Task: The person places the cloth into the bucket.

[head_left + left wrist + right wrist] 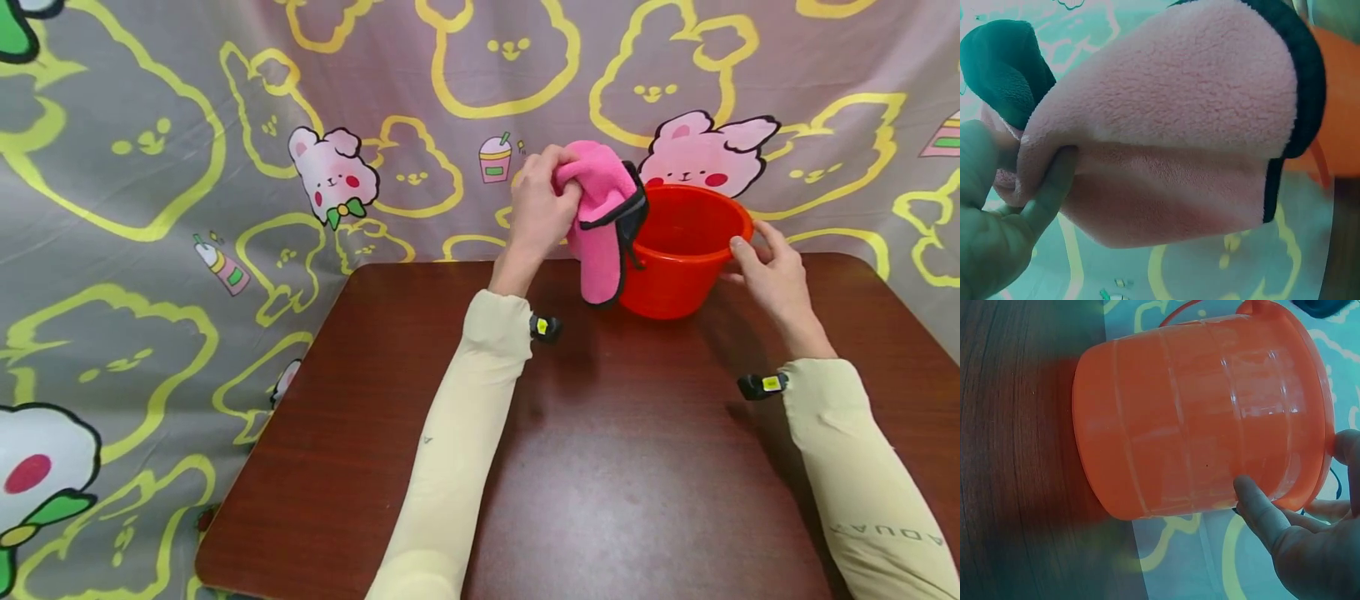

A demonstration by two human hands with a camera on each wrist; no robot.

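Note:
A pink plush cloth [600, 192] with dark edging hangs folded from my left hand [546, 200], which pinches it at the upper left. In the left wrist view the fingers press into a fold of the cloth [1166, 94], and a dark-sided part of it shows behind them. Just right of the cloth, a red plastic bucket [671, 279] stands upright at the back of the table. Its left side is partly covered by the cloth. My right hand [772, 271] grips the bucket's right rim. In the right wrist view, fingers touch the bucket's ribbed wall [1197, 419].
A dark red-brown wooden table [615, 467] with rounded corners lies beneath both arms. Close behind it hangs a grey curtain [420, 50] with yellow cartoon outlines, which also runs down the left side. A thin red handle [1179, 311] shows beside the bucket.

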